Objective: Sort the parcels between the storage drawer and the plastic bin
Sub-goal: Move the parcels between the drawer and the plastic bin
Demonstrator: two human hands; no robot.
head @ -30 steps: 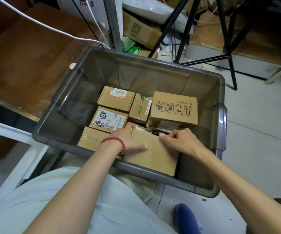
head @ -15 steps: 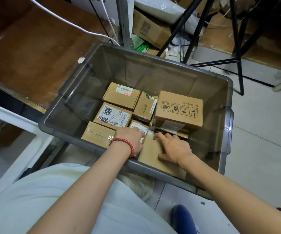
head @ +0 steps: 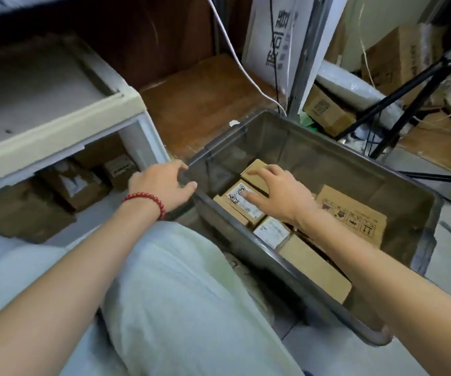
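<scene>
Parcels sit packed in the grey plastic bin, filling its near half. Under the right hand are a plain small carton and a scribbled-label carton. A white-label parcel and a long flat carton lie against the near wall. A larger carton with handling symbols lies further in.

The right hand's fingers are released and spread, resting on the tops of the plain and scribbled cartons and grasping nothing yet. The left hand, a red bead bracelet at its wrist, appears to curl finger and thumb round the bin's near-left corner rim, as if to steady it.

Sorting looks far from finished. Six or so parcels are still in the bin, and none is lifted. The storage drawer unit stands just left of the bin. Blurred brown cartons show in the compartment under its cream top, so some stock may already be placed there.

The scribbled-label carton lies flat, label up. Its long axis follows the bin's near wall, running from far-left to near-right. The long flat carton and the symbol carton lie the same way.

A light-clothed lap fills the foreground. Behind the bin are a white cable, a black tripod and more boxes.
</scene>
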